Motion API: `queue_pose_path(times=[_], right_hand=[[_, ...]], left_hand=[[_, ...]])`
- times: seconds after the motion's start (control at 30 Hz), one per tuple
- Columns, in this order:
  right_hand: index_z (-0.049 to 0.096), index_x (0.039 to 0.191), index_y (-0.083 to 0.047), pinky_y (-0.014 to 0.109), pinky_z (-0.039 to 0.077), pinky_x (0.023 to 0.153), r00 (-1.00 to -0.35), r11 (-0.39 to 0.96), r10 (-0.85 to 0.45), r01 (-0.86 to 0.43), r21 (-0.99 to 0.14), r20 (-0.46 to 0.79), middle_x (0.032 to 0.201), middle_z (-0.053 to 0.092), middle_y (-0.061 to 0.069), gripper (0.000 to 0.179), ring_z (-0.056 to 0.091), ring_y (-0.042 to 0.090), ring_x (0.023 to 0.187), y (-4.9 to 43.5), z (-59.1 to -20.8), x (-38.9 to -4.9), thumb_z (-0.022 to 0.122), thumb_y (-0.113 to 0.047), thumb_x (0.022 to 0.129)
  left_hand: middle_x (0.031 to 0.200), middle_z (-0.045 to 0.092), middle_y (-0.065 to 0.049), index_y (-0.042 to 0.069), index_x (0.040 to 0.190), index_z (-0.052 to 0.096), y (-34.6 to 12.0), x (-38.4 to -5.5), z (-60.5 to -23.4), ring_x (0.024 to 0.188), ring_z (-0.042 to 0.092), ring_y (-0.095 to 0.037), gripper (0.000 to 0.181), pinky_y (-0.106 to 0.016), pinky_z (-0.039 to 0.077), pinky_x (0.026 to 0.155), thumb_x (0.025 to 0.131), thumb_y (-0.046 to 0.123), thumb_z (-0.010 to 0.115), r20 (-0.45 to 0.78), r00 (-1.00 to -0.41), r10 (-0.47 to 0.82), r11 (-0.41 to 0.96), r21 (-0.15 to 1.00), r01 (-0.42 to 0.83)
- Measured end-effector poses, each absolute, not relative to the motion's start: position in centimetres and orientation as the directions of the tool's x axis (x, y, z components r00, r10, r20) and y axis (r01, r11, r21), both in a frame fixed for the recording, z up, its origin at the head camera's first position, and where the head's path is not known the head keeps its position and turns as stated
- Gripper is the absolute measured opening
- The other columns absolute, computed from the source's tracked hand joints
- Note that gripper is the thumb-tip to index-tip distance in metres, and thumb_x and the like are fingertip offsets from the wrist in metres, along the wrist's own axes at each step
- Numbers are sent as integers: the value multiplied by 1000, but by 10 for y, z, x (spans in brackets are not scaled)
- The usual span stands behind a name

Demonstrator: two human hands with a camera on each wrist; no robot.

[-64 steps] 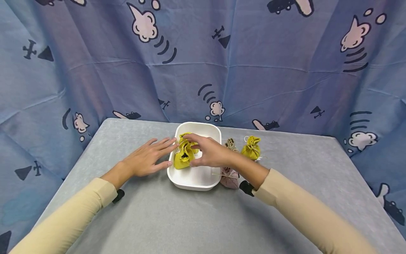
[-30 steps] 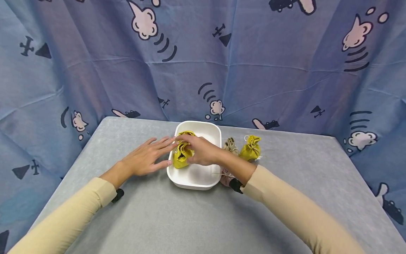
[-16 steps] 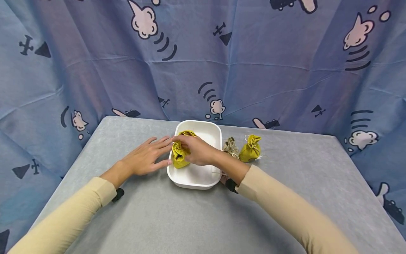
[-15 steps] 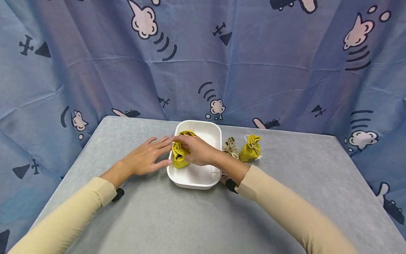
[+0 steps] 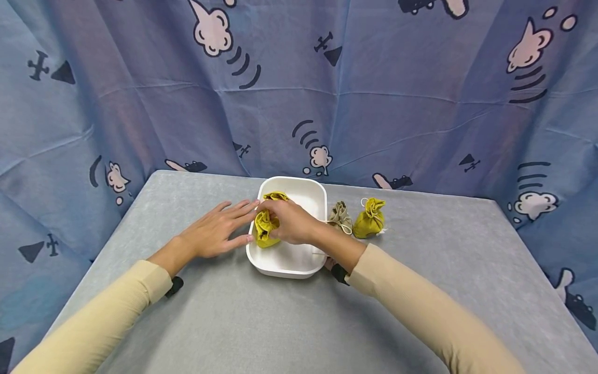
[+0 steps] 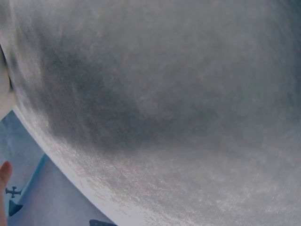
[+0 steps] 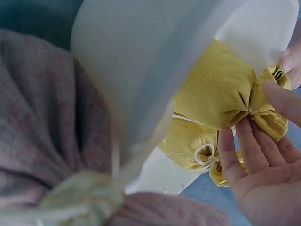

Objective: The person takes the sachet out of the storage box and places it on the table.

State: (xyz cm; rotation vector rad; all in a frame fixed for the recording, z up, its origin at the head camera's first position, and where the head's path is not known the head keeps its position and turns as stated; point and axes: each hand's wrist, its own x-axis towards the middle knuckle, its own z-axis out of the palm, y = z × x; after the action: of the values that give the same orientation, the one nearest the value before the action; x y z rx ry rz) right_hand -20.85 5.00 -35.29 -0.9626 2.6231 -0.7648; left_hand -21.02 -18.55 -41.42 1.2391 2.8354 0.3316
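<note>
In the head view, two yellow drawstring pouches sit along the left side of a white tray (image 5: 303,262). My right hand (image 5: 294,223) reaches into the tray. Its thumb and fingers pinch the gathered neck of the nearer yellow pouch (image 5: 265,228), as the right wrist view shows on the same pouch (image 7: 216,87). Behind it lies the farther yellow pouch (image 5: 276,196), partly covered by that hand. My left hand (image 5: 217,231), palm down with fingers spread straight, has its fingertips at the tray's left rim.
Right of the tray stand a beige pouch (image 5: 340,215) and another yellow pouch (image 5: 369,221). A pinkish pouch (image 7: 42,117), large in the right wrist view, is mostly hidden under my right forearm in the head view. A patterned blue curtain (image 5: 397,130) hangs behind the table.
My right hand has moved slightly left and its fingers have closed on the nearer yellow pouch's neck, which has shifted a little. My left hand has stayed nearly still.
</note>
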Motion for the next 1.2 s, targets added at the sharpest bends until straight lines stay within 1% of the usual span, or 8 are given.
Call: queue_pose_path(times=[0.2, 0.33, 0.5, 0.6, 0.87, 1.1, 1.2], right_hand=[[66, 124, -7, 36, 47, 97, -751, 660, -656, -523, -540, -73, 117, 67, 4, 51, 60, 19, 104, 50, -353, -207, 79, 6, 76], [68, 116, -6, 36, 47, 96, -744, 658, -664, -535, -529, -75, 111, 69, 3, 42, 60, 18, 102, 50, -353, -207, 80, 4, 76], [71, 106, -7, 35, 47, 93, -734, 644, -677, -551, -531, -59, 103, 69, 2, 32, 59, 17, 98, 51, -352, -208, 77, 6, 77], [72, 103, -7, 35, 47, 91, -731, 638, -680, -555, -534, -53, 100, 71, 1, 28, 59, 17, 96, 53, -350, -207, 78, 6, 78], [75, 99, -5, 31, 48, 82, -733, 617, -680, -563, -550, -12, 93, 73, 0, 24, 60, 15, 86, 58, -348, -208, 77, 6, 77], [75, 102, -3, 31, 51, 85, -749, 603, -662, -529, -598, -5, 98, 75, 3, 22, 64, 13, 91, 62, -347, -210, 78, 3, 81], [75, 103, -2, 31, 51, 84, -751, 597, -660, -529, -602, 6, 97, 75, 3, 22, 64, 13, 88, 63, -345, -211, 77, 2, 82]], left_hand=[[165, 19, 3, 23, 160, 23, -186, -210, -414, 150, 21, -21, 67, -57, 19, 117, 103, 54, 41, 75, -673, 736, 649, 207, 732], [165, 20, 2, 23, 160, 25, -186, -210, -415, 150, 22, -22, 66, -58, 19, 117, 103, 54, 41, 86, -668, 739, 642, 208, 738], [165, 21, 2, 24, 159, 26, -186, -211, -416, 150, 23, -22, 66, -58, 20, 117, 103, 54, 42, 92, -667, 740, 640, 210, 739], [165, 21, 3, 24, 160, 26, -187, -211, -416, 150, 22, -22, 66, -58, 20, 117, 103, 54, 41, 88, -668, 739, 642, 206, 738], [165, 19, 4, 26, 160, 24, -187, -210, -415, 150, 21, -22, 66, -58, 19, 117, 103, 56, 38, 68, -674, 735, 652, 202, 731], [165, 18, 6, 27, 160, 21, -186, -211, -416, 151, 19, -20, 66, -57, 18, 118, 104, 57, 36, 52, -681, 731, 660, 201, 724], [165, 18, 5, 27, 160, 22, -186, -211, -416, 151, 20, -20, 66, -57, 18, 118, 104, 57, 36, 51, -681, 730, 660, 202, 723]])
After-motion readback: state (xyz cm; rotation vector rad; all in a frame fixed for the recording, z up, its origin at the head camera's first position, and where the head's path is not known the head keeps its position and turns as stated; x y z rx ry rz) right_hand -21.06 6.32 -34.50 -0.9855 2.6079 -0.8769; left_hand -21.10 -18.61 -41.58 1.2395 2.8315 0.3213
